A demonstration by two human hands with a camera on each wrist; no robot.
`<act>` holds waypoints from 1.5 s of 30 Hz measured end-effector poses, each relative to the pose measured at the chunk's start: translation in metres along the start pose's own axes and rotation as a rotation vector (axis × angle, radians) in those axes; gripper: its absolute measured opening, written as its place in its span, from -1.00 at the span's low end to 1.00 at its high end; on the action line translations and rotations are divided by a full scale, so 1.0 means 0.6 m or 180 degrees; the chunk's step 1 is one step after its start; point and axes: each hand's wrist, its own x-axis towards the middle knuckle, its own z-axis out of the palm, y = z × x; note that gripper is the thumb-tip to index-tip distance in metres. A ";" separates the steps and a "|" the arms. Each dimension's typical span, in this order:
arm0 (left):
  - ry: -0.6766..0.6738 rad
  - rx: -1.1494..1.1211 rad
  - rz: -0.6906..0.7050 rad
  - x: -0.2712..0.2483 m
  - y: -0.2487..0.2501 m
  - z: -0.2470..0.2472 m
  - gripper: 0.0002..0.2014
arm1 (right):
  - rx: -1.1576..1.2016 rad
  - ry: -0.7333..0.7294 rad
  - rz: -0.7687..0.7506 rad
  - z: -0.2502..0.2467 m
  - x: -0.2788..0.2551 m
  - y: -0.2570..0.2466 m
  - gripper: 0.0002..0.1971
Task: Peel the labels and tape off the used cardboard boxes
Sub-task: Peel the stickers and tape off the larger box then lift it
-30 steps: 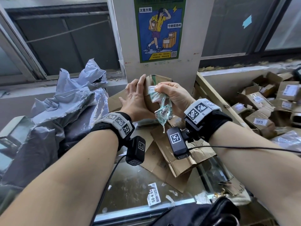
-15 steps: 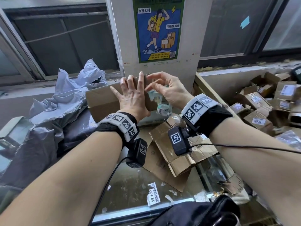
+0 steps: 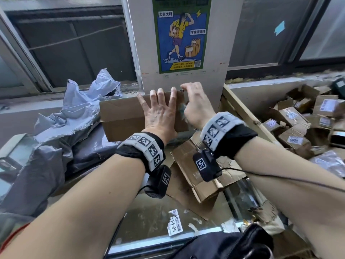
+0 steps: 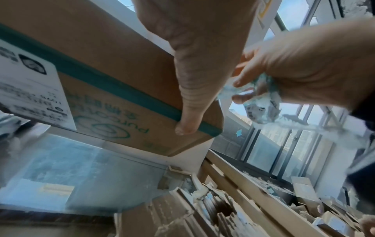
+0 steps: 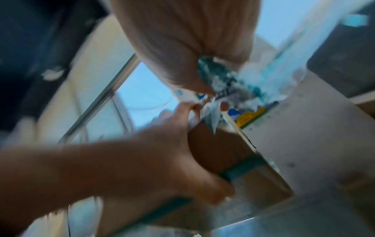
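Note:
A brown cardboard box point(image 3: 121, 116) stands on its side against the pillar. My left hand point(image 3: 158, 113) lies flat on its near face, fingers straight and spread, fingertips at the top edge. In the left wrist view the thumb runs down the box point(image 4: 101, 48) to a green tape band point(image 4: 121, 93); a white label point(image 4: 30, 89) is stuck at the left. My right hand point(image 3: 196, 105) is at the box's top right corner, thumb and forefinger reaching the edge. Its other fingers curl round a crumpled wad of peeled tape point(image 4: 261, 102), also blurred in the right wrist view point(image 5: 229, 85).
Grey plastic mailer bags point(image 3: 61, 131) are piled at the left. Torn flattened cardboard point(image 3: 201, 176) lies under my wrists on the glass table point(image 3: 145, 221), with a peeled label point(image 3: 173, 223) near the front. A wooden bin edge point(image 3: 246, 116) borders several small boxes point(image 3: 298, 135) at the right.
The box has been turned so that its long face is toward me. My left hand has flattened onto it. My right hand has moved up from the box's face to its top right corner.

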 end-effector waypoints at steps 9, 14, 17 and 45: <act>-0.0066 0.0070 -0.0065 -0.001 0.006 -0.001 0.33 | -0.0867 -0.0446 0.0069 -0.004 -0.017 -0.014 -0.80; -0.0100 0.0043 -0.0008 0.000 0.004 0.000 0.29 | -0.0436 -0.0855 0.0483 -0.006 -0.012 -0.012 -0.67; -0.0109 -0.0009 0.0026 0.000 0.004 0.004 0.27 | -0.0519 -0.0819 0.0729 -0.003 -0.007 -0.012 -0.49; -0.0080 -0.1603 -0.0017 -0.010 -0.031 0.051 0.39 | 0.1763 -0.1595 0.0802 0.001 0.000 0.035 -0.89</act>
